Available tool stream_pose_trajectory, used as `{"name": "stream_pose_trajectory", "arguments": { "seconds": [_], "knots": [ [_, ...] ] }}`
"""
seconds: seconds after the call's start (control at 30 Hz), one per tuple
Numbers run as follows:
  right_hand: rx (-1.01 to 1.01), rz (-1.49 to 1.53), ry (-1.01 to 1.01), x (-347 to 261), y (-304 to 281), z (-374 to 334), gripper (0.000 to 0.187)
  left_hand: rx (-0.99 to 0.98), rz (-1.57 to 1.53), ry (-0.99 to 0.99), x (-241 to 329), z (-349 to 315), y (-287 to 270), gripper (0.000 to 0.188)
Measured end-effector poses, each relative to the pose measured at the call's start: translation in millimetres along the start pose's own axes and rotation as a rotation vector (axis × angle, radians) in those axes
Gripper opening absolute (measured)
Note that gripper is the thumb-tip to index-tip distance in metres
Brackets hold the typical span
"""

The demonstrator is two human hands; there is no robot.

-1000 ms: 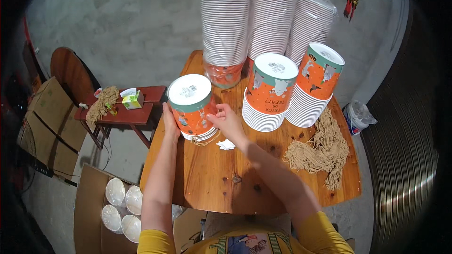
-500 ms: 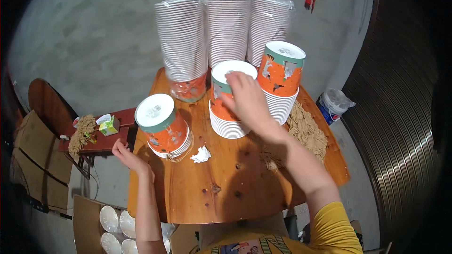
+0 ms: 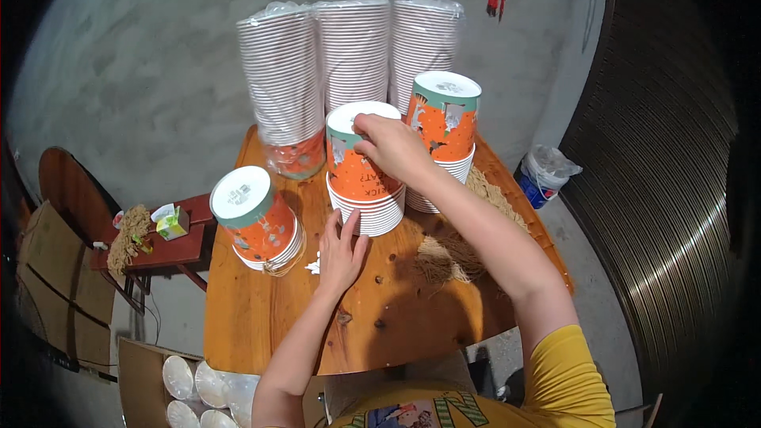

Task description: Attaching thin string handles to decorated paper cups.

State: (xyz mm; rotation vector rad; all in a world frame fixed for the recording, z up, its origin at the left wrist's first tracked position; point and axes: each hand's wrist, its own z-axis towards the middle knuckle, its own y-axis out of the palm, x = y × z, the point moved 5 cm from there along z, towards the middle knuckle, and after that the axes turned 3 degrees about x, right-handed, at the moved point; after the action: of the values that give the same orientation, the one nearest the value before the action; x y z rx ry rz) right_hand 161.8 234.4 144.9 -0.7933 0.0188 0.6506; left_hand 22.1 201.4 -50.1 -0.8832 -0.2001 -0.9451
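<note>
Paper bowls are what I'm working through. My right hand [image 3: 394, 147] is curled over the rim of the topmost orange bowl [image 3: 358, 160], which sits upside down on the middle stack [image 3: 369, 210] at the centre of the wooden bench [image 3: 380, 325]; the grip is closed on that bowl's upper edge. My left hand [image 3: 341, 254] lies open and flat on the bench, fingertips touching the foot of the same stack, holding nothing.

I judge the step in hand to be lifting one bowl off the nested pile. That calls for a pull straight up while the left hand braces the stack, since nested bowls tend to cling and drag the one beneath along.

Just to the right stands a second stack [image 3: 444, 150] topped by another orange bowl, close enough that my wrist could knock it. To the left, apart from my hands, a single tilted bowl stack [image 3: 255, 218] rests near the bench edge. Behind them rise three tall wrapped columns of white bowls [image 3: 353, 55]. A heap of tan string [image 3: 444, 257] lies under my right forearm, and a small white scrap [image 3: 314, 265] sits beside my left hand.

Off the bench, a low red stool [image 3: 162, 246] carries a tissue pack [image 3: 169, 222], a white bucket [image 3: 543, 178] stands on the floor, and a carton of white lids [image 3: 198, 392] is below.
</note>
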Motion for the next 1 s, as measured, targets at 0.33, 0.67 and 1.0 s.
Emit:
{"name": "stream_pose_trajectory", "arguments": {
  "seconds": [0.33, 0.67, 1.0],
  "knots": [
    [0.149, 0.018, -0.109, -8.2, -51.3, 26.8, 0.022, 0.063, 0.001, -0.019, 1.9, 6.9, -0.4, 0.033],
    [0.554, 0.451, -0.090, -29.9, -145.9, -109.0, 0.017, 0.169, -1.321, -0.122, 150.5, 68.9, -95.7, 0.041],
    [-0.023, -0.123, 0.233, 64.3, -99.7, -272.7, 0.015, -0.258, -0.021, 0.312, 142.5, -14.5, -105.3, 0.029]
  ]
}}
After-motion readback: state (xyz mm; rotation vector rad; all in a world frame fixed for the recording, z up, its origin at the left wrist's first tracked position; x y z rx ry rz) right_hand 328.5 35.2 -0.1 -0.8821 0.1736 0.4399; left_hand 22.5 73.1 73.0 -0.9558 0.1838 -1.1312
